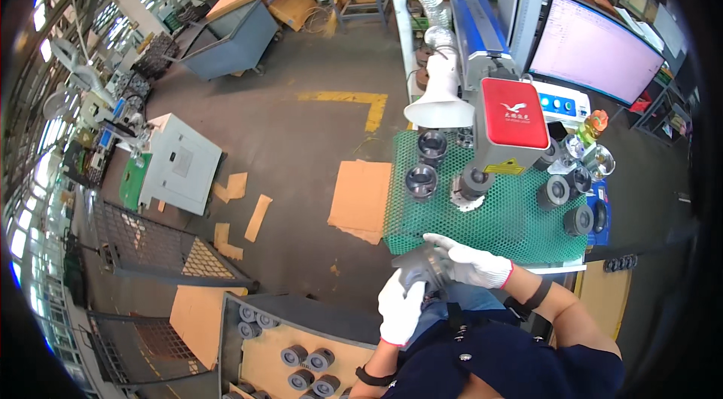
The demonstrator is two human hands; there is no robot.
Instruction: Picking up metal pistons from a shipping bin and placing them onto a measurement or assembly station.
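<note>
A grey, round metal piston [422, 266] is held close to my body, just off the near edge of the green mat [504, 222]. My left hand [400, 307], in a white glove, grips its near left side. My right hand [477, 264], also gloved, lies against its right side with the fingers reaching over the top. Parts of the piston are hidden by the gloves. On the mat, a similar piston [475, 182] sits beneath the red-topped head [514, 117] of a laser marking machine. Two more, a piston [432, 146] and a piston [421, 181], stand left of it.
More pistons [553, 192] stand at the mat's right, near a clear jar [600, 162]. A white extraction funnel [440, 94] hangs beside the marking head. Behind is a monitor [595, 49]. At lower left, a cardboard-lined bin [263, 357] holds several pistons. Flat cardboard [360, 199] lies on the floor.
</note>
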